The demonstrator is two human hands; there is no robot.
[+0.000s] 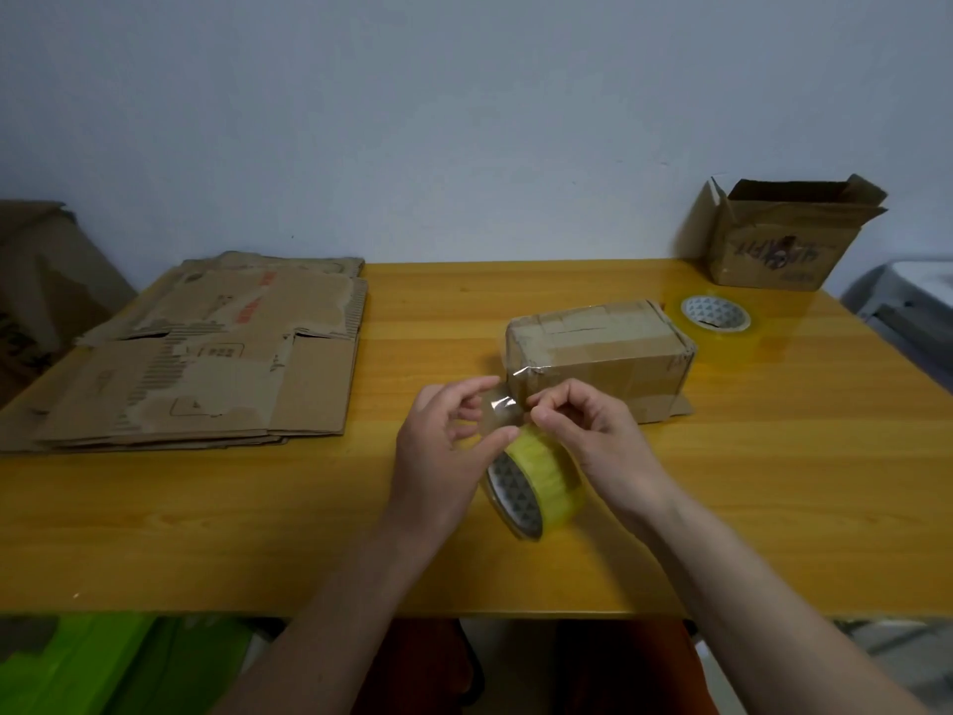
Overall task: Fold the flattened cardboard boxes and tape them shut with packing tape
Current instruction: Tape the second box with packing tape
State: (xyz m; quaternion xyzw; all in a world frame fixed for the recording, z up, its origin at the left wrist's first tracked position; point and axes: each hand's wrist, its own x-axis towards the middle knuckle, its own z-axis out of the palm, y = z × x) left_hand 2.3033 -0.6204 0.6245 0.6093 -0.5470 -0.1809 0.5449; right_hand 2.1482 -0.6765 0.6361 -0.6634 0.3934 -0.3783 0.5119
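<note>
Between both hands' grip (508, 412), tape strip (497, 409) stretches.

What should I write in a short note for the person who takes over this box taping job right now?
Left hand and right hand both pinch the clear tape strip running from the tape roll to the folded box.
Done: this box is folded, tape across its top.
Left: tear the strip, press it down; fold the flattened boxes at the table's left.
Spare tape roll lies behind the box; open box at back right.
</note>
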